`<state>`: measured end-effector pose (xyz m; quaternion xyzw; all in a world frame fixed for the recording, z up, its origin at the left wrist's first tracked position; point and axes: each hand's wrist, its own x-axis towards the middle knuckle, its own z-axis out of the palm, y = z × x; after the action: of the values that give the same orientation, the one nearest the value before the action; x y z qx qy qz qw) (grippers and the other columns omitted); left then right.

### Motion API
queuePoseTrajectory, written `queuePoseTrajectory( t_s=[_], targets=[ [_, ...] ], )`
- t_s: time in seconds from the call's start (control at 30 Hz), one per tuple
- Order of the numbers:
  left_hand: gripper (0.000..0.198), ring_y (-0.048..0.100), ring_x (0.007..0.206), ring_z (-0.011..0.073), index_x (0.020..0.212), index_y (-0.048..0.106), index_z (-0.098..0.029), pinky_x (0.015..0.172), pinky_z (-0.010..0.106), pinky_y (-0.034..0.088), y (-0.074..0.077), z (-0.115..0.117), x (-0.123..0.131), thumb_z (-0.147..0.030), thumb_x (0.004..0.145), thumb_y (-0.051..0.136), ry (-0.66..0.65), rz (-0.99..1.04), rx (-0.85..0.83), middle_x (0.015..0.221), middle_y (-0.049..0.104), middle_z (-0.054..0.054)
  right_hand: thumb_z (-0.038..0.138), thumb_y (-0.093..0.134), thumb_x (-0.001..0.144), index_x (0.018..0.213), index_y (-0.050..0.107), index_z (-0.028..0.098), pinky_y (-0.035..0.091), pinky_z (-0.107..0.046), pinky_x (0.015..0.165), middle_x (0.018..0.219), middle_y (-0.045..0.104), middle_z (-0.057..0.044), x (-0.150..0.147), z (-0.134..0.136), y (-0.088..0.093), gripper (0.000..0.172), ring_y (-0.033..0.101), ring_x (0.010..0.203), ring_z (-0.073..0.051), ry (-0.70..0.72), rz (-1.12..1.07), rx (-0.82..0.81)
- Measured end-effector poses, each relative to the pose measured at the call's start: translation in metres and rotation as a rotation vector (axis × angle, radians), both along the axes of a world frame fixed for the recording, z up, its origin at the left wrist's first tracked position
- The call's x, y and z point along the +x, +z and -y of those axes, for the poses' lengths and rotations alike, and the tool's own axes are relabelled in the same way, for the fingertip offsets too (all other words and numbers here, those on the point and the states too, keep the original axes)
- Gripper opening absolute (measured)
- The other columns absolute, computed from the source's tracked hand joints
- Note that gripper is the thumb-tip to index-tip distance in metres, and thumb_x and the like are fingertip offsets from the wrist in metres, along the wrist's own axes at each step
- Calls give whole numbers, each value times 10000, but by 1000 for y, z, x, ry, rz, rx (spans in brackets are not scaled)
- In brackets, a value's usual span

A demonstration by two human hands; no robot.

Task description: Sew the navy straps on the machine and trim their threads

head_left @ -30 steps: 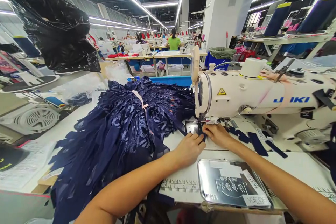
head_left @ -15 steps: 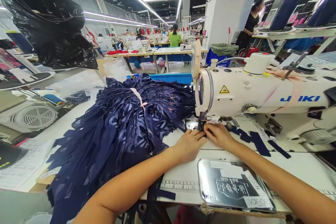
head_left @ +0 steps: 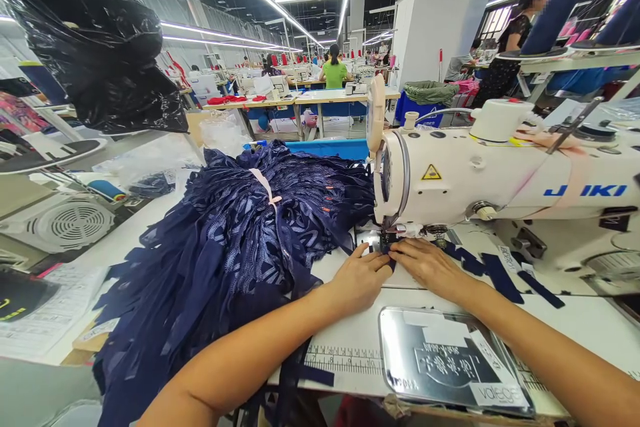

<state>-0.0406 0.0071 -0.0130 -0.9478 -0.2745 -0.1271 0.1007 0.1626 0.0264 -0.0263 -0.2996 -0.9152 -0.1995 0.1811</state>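
Under the needle area of the white sewing machine point(head_left: 450, 173) lies a small piece of navy fabric point(head_left: 391, 265), mostly covered by my fingers. My left hand point(head_left: 361, 280) holds it from the front left, fingers bent and pressed together. From the right, my right hand point(head_left: 431, 268) meets it, its fingers close together with their tips on the fabric beside the presser foot. Both hands nearly touch. A large bundle of navy lace pieces point(head_left: 235, 227), tied with a pale pink strip point(head_left: 265, 185), is heaped left of the needle.
A shiny metal tin lid point(head_left: 405, 353) with paper labels lies at the table's front, over a printed ruler point(head_left: 345, 361). Navy scraps point(head_left: 500, 277) lie right of the needle. A black plastic bag point(head_left: 100, 47) hangs upper left. Other people work behind.
My right hand's fingers have flattened and lie further over the fabric. My left index finger has lifted slightly. The view has shifted a little, and a person at the right has moved further right.
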Motion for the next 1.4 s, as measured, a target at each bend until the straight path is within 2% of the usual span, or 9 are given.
queuePoseTrajectory(
  t_s=[0.27, 0.4, 0.5, 0.63, 0.87, 1.1, 1.4],
  targets=[
    [210, 552, 1016, 221, 983, 557, -79, 948, 378, 372, -4, -5, 15, -137, 826, 430, 49, -22, 58, 1099, 601, 133, 73, 436, 806, 1132, 585, 173, 546, -364, 715, 1136, 610, -116, 14, -14, -12, 372, 625, 902, -221, -73, 15, -67],
    [221, 546, 1017, 233, 999, 555, -67, 856, 339, 442, -6, -5, 20, -124, 826, 431, 85, -29, 22, 1078, 603, 134, 84, 411, 820, 1168, 564, 181, 557, -335, 652, 1183, 584, -115, 15, -15, -10, 393, 624, 927, -221, -81, 26, -133],
    [230, 543, 1018, 238, 1013, 552, -62, 835, 340, 456, -7, -5, 21, -118, 828, 427, 101, -26, 3, 1075, 603, 133, 83, 406, 823, 1179, 557, 179, 560, -331, 663, 1194, 577, -116, 15, -15, -9, 399, 626, 928, -217, -95, 46, -147],
    [239, 543, 1011, 231, 1025, 551, -67, 836, 334, 455, -6, -5, 23, -110, 822, 432, 129, -21, -6, 1086, 602, 122, 78, 404, 822, 1180, 558, 191, 558, -335, 698, 1194, 578, -104, 15, -15, -10, 407, 634, 906, -205, -118, 49, -139],
    [225, 546, 967, 222, 1004, 562, -87, 773, 343, 445, -1, -6, 28, -116, 835, 416, 174, -48, 22, 1082, 610, 107, 79, 425, 810, 1145, 587, 189, 562, -336, 628, 1132, 618, -101, 9, -13, -8, 389, 633, 902, -234, -190, 55, -39],
    [227, 536, 901, 213, 1016, 561, -95, 720, 351, 415, 2, -8, 30, -136, 853, 409, 211, -72, 19, 1067, 615, 85, 58, 421, 802, 1087, 626, 189, 544, -324, 724, 1025, 667, -89, 3, -11, 1, 374, 640, 855, -203, -193, 44, 11],
    [217, 528, 860, 198, 1008, 572, -118, 698, 347, 368, 5, -5, 29, -127, 849, 424, 220, -29, -30, 1001, 649, 55, 97, 448, 794, 1092, 630, 187, 542, -319, 605, 943, 683, -96, 1, -9, 8, 361, 640, 738, -217, -208, -1, -39]
  ],
)
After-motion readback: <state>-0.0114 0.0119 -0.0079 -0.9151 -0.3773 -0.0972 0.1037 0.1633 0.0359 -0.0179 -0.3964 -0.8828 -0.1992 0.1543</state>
